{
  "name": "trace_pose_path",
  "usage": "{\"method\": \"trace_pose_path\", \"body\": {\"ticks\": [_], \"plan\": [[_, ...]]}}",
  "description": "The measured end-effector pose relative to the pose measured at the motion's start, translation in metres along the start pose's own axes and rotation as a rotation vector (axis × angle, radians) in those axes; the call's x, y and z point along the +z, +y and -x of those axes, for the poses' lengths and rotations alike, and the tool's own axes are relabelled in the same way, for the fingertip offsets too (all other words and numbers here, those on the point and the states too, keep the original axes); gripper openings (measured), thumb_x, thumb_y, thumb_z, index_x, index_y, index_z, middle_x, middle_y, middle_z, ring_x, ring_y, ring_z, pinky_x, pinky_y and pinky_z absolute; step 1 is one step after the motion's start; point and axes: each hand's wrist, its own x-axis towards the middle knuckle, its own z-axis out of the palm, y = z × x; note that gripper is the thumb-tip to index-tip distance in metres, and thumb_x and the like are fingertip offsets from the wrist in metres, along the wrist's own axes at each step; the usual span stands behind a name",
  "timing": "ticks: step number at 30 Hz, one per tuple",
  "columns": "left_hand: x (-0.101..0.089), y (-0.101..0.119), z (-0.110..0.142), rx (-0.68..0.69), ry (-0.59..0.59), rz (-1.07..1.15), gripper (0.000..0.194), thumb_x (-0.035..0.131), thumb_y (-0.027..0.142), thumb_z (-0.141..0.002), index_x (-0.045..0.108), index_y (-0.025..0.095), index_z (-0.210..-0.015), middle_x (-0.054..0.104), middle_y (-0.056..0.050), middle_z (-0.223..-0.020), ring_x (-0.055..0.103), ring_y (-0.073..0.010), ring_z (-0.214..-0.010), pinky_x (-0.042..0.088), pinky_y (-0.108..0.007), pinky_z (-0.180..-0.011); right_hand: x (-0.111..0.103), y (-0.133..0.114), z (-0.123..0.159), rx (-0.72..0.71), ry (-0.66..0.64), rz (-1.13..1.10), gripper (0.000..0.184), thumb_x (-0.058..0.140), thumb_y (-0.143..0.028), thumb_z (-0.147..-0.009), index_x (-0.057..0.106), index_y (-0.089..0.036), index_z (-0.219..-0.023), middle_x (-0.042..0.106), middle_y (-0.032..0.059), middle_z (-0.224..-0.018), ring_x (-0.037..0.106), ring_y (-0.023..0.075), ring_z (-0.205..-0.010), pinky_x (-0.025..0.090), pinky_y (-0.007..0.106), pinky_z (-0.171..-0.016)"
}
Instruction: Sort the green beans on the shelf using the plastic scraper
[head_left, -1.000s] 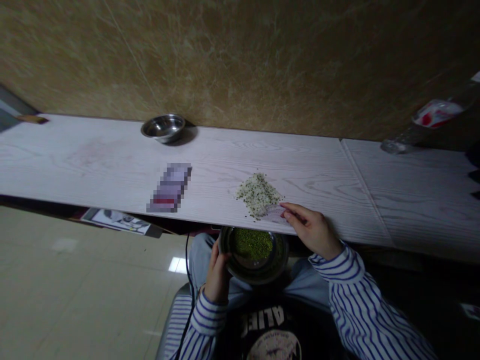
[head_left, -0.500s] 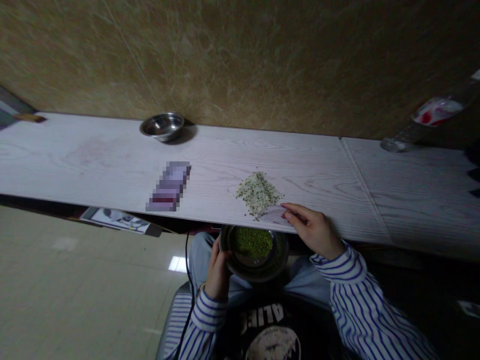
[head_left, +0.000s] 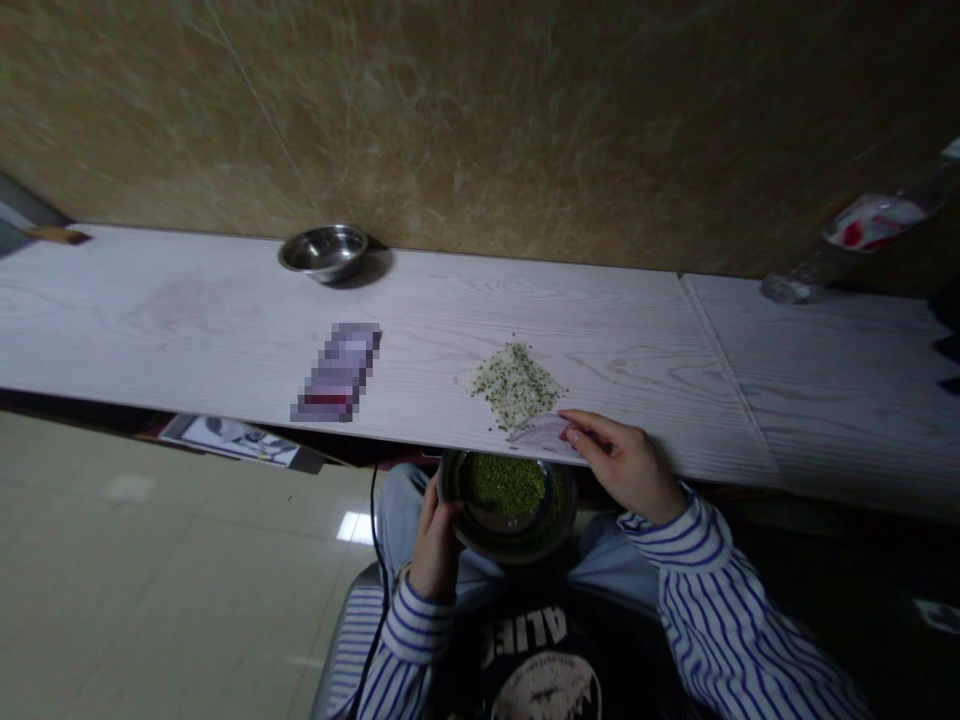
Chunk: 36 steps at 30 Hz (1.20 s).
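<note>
My left hand [head_left: 437, 545] grips the left rim of a metal bowl [head_left: 517, 547], held below the table's front edge over my lap. Small green beans, like mung beans [head_left: 502, 483], lie inside the bowl. Between the thumb and fingers of my right hand [head_left: 626, 460] is a clear, half-round protractor [head_left: 538, 430], flat at the table's front edge. Its curved side touches the near edge of a pile of white grains mixed with green beans [head_left: 516, 385]. A few loose beans are scattered around the pile.
A second metal bowl [head_left: 324, 255] stands by the wall. A pixelated flat object [head_left: 339, 372] lies left of the pile. At the back right, a clear plastic bottle [head_left: 862, 235] stands on the white wood-grain table [head_left: 622, 330]. A dark cable [head_left: 379, 560] hangs beside my left arm.
My right hand and the protractor have shifted slightly left and toward me along the pile's near edge. The left hand and bowl look unmoved.
</note>
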Motion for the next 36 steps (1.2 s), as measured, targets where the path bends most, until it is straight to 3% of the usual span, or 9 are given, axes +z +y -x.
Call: {"method": "trace_pose_path", "body": {"ticks": [8,20,28,36], "plan": [[-0.001,0.002,0.000,0.002,-0.008,-0.018,0.054,0.065,0.025,-0.073,0.066,0.025,-0.127,0.072,-0.006,-0.125,0.060,-0.0289,-0.124,0.049,-0.038,-0.101,0.002,0.002,-0.003,-0.003,0.017,0.016,0.032,0.056,-0.028,-0.092,0.076,-0.019,-0.115,0.079,0.0092,-0.110,0.076,0.0231,-0.099,0.060,0.036,-0.092],[-0.004,0.002,-0.002,0.058,-0.003,-0.060,0.042,0.065,0.025,-0.073,0.073,0.026,-0.114,0.069,-0.004,-0.131,0.055,-0.0286,-0.131,0.045,-0.038,-0.107,-0.002,0.007,-0.003,0.032,0.097,-0.023,0.033,0.058,-0.031,-0.091,0.076,-0.018,-0.115,0.081,0.0099,-0.100,0.077,0.0228,-0.089,0.062,0.033,-0.083],[-0.006,0.001,-0.002,0.026,0.005,-0.058,0.052,0.064,0.027,-0.073,0.067,0.026,-0.125,0.074,-0.005,-0.116,0.061,-0.0275,-0.118,0.050,-0.039,-0.100,-0.008,0.017,-0.002,0.048,0.138,0.002,0.033,0.059,-0.032,-0.091,0.076,-0.018,-0.115,0.080,0.0104,-0.104,0.077,0.0241,-0.092,0.062,0.037,-0.088],[-0.003,0.002,-0.002,0.035,0.010,-0.040,0.051,0.066,0.027,-0.069,0.068,0.025,-0.120,0.069,-0.004,-0.131,0.056,-0.0287,-0.129,0.046,-0.036,-0.103,-0.008,0.012,-0.001,0.019,0.094,0.025,0.032,0.058,-0.031,-0.092,0.077,-0.018,-0.114,0.080,0.0103,-0.106,0.076,0.0245,-0.098,0.060,0.037,-0.092]]}}
